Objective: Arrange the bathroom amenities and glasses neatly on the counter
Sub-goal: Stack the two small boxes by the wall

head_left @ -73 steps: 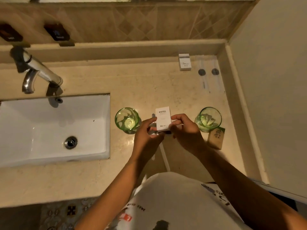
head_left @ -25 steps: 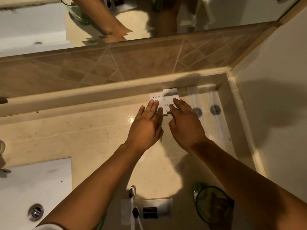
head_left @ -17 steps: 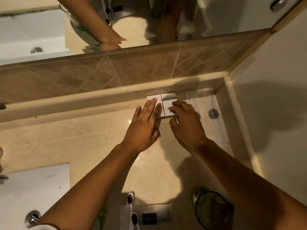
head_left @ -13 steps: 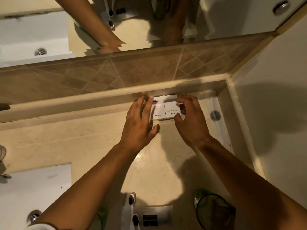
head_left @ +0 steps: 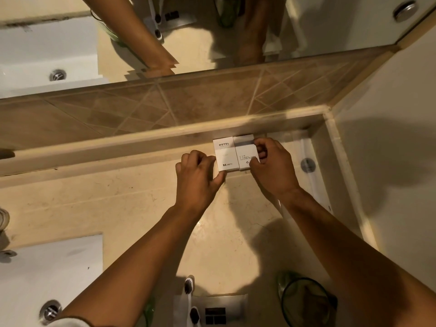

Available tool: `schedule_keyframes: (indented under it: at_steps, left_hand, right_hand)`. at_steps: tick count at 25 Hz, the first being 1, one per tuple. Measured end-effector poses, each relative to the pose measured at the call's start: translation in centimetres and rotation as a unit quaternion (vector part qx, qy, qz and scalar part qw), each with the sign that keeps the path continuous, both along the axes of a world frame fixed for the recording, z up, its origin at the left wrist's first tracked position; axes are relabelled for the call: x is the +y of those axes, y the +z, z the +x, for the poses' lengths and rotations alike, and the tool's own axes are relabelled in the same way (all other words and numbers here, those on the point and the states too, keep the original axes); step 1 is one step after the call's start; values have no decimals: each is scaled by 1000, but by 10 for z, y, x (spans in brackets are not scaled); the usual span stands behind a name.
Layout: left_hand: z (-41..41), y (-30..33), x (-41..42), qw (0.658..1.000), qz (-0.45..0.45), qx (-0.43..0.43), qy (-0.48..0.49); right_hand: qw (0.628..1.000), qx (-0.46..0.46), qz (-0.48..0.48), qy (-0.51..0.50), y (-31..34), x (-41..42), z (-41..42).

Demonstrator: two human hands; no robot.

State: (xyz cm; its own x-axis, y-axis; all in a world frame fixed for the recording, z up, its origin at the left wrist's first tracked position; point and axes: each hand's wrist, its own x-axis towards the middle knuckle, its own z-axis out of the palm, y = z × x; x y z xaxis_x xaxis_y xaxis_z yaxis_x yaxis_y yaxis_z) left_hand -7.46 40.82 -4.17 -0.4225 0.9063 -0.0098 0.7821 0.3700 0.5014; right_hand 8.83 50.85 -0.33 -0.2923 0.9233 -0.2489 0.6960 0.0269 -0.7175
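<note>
Two small white amenity boxes stand side by side against the back ledge of the counter [head_left: 132, 204]. The left box [head_left: 225, 155] reads HOTEL; my left hand [head_left: 198, 178] pinches its left edge and lower corner. The right box [head_left: 246, 152] shows small print, and my right hand [head_left: 271, 166] grips its right side. A green glass [head_left: 304, 303] sits at the near right, partly behind my right forearm. Another green glass shows only as a sliver [head_left: 149, 311] beside my left forearm.
Two toothbrushes in a clear packet [head_left: 188, 300] and a white sachet with black squares [head_left: 219, 310] lie near the front. Clear-wrapped items with a round dark cap [head_left: 308, 165] lie along the right wall. The white sink [head_left: 47, 274] is at the left. A mirror [head_left: 212, 29] spans the back.
Both hands went from lying flat on the boxes to gripping their outer sides, and the boxes now stand up against the ledge, pressed together.
</note>
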Motion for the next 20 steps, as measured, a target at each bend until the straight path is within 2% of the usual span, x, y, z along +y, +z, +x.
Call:
schedule_keyframes:
  at_steps: [8,10,13,16,18,20]
  left_hand:
    - [-3,8,-3,999,-38,-4,-25]
    - [1,16,-10,998,-47,-33,-12]
    - [14,36,-30,996,-25,-84,15]
    - [36,59,-69,994,29,-104,0]
    - [52,67,-107,992,50,-120,-11]
    - [73,73,-153,988,36,-151,-13]
  right_hand:
    - [1000,9,-15,-8,2,-5,1]
    - [999,27,-25,-16,11,-10,5]
    - [997,47,-28,-52,34,-25,21]
    - [991,83,-37,-97,60,-56,43]
    - [993,85,-12,-77,75,-91,54]
    - [993,89,65,-43,90,-134,69]
